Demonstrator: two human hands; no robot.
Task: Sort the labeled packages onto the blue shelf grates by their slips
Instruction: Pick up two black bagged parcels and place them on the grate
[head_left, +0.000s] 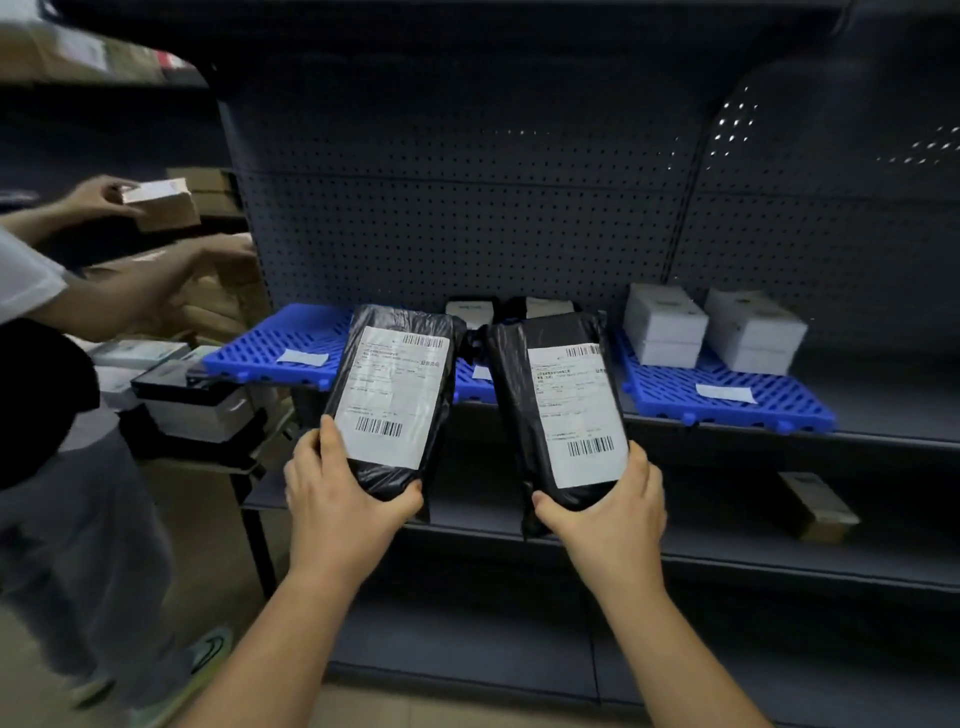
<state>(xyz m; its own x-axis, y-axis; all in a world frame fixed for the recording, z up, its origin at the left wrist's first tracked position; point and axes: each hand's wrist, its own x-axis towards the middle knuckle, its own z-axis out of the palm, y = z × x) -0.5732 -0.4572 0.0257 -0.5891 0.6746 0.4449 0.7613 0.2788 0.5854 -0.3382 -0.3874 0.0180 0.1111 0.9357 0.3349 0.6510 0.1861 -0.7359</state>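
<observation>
My left hand (340, 496) grips the lower end of a black plastic-wrapped package (441, 332) with a white barcode slip facing me. My right hand (610, 506) grips the lower end of a second black package (511, 384), also slip up. Both are held upright in front of the shelf, side by side and apart. Behind them lie blue shelf grates: a left grate (280, 338) with a small white slip, a middle grate (470, 382) mostly hidden, and a right grate (727, 400) carrying two stacks of white boxes (665, 325) and a slip.
Another person (62, 322) stands at the left, holding a brown carton (166, 205) near shelves of cartons. A cart with grey and white boxes (192, 395) is beside them. Two dark packages (470, 309) lie at the shelf's back. A brown box (815, 504) sits on the lower shelf.
</observation>
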